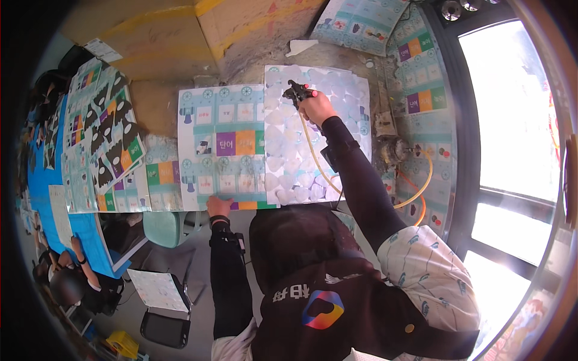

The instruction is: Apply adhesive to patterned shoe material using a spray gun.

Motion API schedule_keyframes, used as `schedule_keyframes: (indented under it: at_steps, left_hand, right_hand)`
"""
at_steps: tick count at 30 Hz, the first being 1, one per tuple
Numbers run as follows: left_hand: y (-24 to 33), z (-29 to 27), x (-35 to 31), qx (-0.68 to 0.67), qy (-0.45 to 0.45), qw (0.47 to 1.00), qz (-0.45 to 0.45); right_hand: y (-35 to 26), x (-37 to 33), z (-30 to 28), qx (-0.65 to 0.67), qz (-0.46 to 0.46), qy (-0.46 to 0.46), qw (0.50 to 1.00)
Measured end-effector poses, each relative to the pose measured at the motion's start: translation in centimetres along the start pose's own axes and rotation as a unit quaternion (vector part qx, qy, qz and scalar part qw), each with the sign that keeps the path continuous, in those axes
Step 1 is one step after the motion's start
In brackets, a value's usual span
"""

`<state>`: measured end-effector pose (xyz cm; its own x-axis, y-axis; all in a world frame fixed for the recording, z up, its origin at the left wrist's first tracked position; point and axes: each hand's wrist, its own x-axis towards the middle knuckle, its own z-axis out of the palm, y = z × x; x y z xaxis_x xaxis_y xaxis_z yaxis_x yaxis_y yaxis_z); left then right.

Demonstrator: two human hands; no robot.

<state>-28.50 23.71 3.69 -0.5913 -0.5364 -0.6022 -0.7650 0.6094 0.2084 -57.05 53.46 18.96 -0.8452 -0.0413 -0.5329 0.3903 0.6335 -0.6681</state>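
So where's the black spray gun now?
In the head view's upper middle, the black spray gun is in the right hand, over the pale rounded pieces.

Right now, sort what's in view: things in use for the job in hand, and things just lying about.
In use:
- black spray gun, in the right hand
- yellowish hose
- pale rounded pieces
- printed sheet, by the left hand

Apparently lying about:
- green chair
- black chair
- yellow crate
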Motion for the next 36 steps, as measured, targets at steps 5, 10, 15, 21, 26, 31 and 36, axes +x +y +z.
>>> schedule_keyframes:
  at_steps: [5,10,15,21,26,31,36]
  left_hand:
    - [1.0,0.0,-0.2,-0.001,0.011,1.000,0.004]
    - [0.6,-0.1,-0.4,-0.008,0.010,1.000,0.017]
    - [0.4,0.2,-0.5,-0.025,0.023,0.999,0.022]
    - [-0.4,0.7,-0.4,-0.008,0.027,0.998,0.049]
    - [-0.7,1.0,-0.3,-0.025,0.038,0.997,0.057]
    - [-0.7,1.1,-0.5,-0.031,0.031,0.998,0.053]
    - [-1.5,1.9,-0.2,-0.038,0.088,0.990,0.103]
  right_hand:
    - [1.6,1.7,0.4,-0.012,-0.068,0.108,0.992]
    - [-0.3,0.5,0.3,0.051,-0.024,0.067,0.996]
    - [-1.4,2.2,-0.4,0.077,-0.033,0.079,0.993]
    - [-2.9,2.6,-0.7,0.008,0.011,0.031,0.999]
    - [-2.9,3.7,-0.7,-0.037,-0.028,0.116,0.992]
    - [-3.5,2.8,-0.6,-0.005,0.028,0.060,0.998]
    - [-2.0,3.5,-0.7,-0.056,-0.021,0.151,0.987]
